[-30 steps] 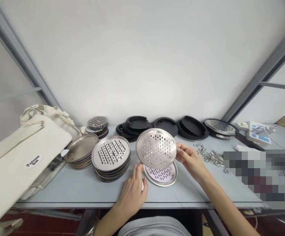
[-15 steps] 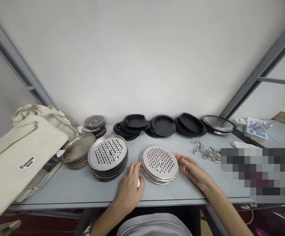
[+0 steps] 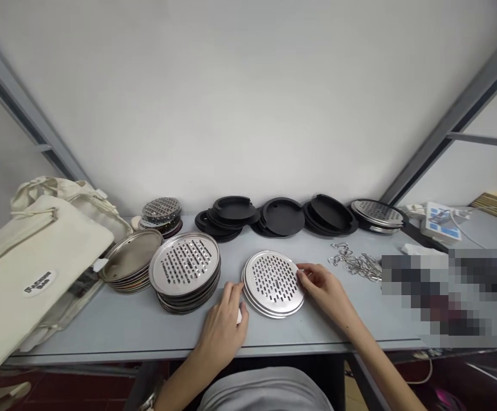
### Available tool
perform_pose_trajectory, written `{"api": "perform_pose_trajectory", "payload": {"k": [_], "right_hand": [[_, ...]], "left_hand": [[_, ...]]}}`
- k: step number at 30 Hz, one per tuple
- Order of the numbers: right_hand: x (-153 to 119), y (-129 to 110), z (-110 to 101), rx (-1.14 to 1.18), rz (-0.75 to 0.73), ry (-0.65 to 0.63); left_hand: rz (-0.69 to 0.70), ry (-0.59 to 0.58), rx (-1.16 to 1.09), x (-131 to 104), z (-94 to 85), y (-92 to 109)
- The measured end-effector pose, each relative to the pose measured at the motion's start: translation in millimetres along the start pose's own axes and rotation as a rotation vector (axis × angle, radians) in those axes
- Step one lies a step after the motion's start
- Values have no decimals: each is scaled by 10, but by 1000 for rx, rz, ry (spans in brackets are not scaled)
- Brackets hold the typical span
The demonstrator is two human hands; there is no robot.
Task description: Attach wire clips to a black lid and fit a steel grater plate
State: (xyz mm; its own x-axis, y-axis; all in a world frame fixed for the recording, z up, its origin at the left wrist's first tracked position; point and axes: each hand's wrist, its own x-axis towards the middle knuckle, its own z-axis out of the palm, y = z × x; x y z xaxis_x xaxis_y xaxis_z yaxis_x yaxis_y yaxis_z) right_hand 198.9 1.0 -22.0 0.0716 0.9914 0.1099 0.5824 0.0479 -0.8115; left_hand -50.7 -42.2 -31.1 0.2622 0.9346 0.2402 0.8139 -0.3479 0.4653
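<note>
A short stack of round metal grater plates [image 3: 273,279] lies on the grey table in front of me, the top one perforated with rows of slots. My right hand [image 3: 322,288] pinches the right rim of the top plate between thumb and fingers. On the opposite side, my left hand [image 3: 222,325] rests with bent fingers, its fingertips at the stack's left edge. A small white piece [image 3: 239,315] shows between its thumb and fingers; what it is I cannot make out. Left of that hand stands a taller stack of grater plates [image 3: 185,265].
Plain metal discs [image 3: 130,257] are piled at left beside a cream bag [image 3: 60,240]. Along the wall sit small grater discs [image 3: 161,209], black round trays [image 3: 282,217] and a tray with a grater [image 3: 379,212]. Metal hooks [image 3: 357,264] lie right, near a white box [image 3: 440,222].
My right hand has shifted left, its thumb now at the top plate's rim. The plates in front of me sit more evenly stacked. The view has shifted slightly.
</note>
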Motion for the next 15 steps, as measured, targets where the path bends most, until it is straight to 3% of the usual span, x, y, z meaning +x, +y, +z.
{"api": "perform_pose_trajectory", "payload": {"k": [15], "right_hand": [[-51,-83,61,-105,-83,-17]], "left_hand": [[-23,28,55,-6,29,8]]}}
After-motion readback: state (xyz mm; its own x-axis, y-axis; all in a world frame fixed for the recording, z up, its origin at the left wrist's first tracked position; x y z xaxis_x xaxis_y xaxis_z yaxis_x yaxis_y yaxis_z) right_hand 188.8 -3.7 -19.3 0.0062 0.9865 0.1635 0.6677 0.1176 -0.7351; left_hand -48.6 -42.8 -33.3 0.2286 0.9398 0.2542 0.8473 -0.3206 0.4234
